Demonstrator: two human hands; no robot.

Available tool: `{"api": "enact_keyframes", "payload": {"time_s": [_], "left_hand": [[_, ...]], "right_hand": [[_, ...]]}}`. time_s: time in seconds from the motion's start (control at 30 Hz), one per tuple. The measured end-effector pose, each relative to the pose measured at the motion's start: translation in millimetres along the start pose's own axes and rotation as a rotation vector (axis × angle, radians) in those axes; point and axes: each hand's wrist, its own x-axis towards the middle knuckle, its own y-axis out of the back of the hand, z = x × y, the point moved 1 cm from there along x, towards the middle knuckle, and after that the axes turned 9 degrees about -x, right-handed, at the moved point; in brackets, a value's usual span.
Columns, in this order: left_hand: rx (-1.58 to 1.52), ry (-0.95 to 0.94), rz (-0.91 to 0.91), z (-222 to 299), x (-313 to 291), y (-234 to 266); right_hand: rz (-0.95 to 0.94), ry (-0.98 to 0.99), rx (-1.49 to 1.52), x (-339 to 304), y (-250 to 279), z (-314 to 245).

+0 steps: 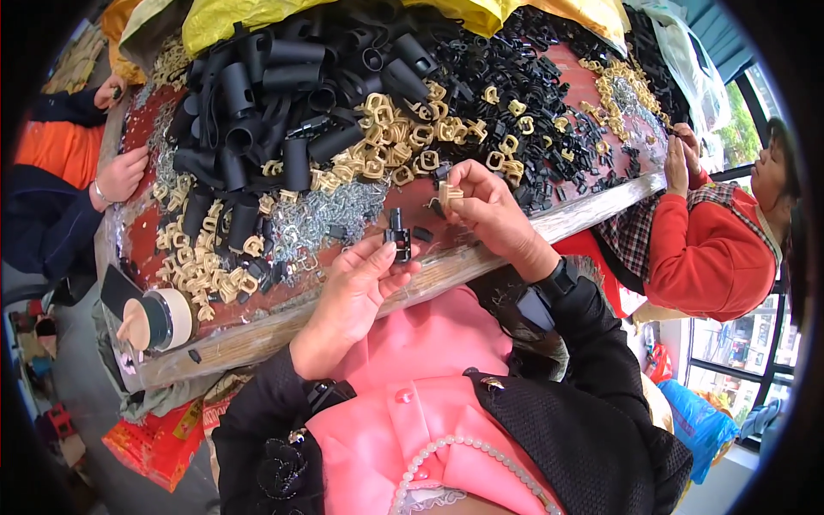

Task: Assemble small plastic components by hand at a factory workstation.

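My left hand (356,283) is closed on a small black plastic part (397,237), held upright between thumb and fingers near the table's front edge. To its right, my right hand (489,210) pinches a tan plastic piece (449,196) in its fingertips; its exact shape is partly hidden by the fingers. The two parts are apart. Beyond my hands lie a heap of tan square ring pieces (378,142) and a pile of small silvery metal parts (330,215). A small black piece (422,233) rests on the table between my hands.
Black tubes (240,90) heap up at the back left, small black parts (524,94) at the back right. A round cream container (169,318) stands on the wooden edge (206,356). One co-worker's hand (123,175) is at left; another person in red (708,257) sits at right.
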Motion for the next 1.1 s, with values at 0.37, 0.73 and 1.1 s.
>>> {"api": "enact_keyframes", "payload": {"time_s": [0.37,0.73,1.1], "left_hand": [[-0.028,-0.016,0.002,1.4,-0.3,-1.0],[-0.054,0.006,-0.014,-1.1,-3.2,-0.4],[-0.066,0.013,0.039,-10.1,-2.7,3.1]], "right_hand": [[-0.029,0.019,0.110,-6.0,-21.0,15.8],[-0.039,-0.012,0.075,-18.3,-43.5,-4.7],[0.034,0.280,-0.445,-20.6,-47.5,3.2]]}}
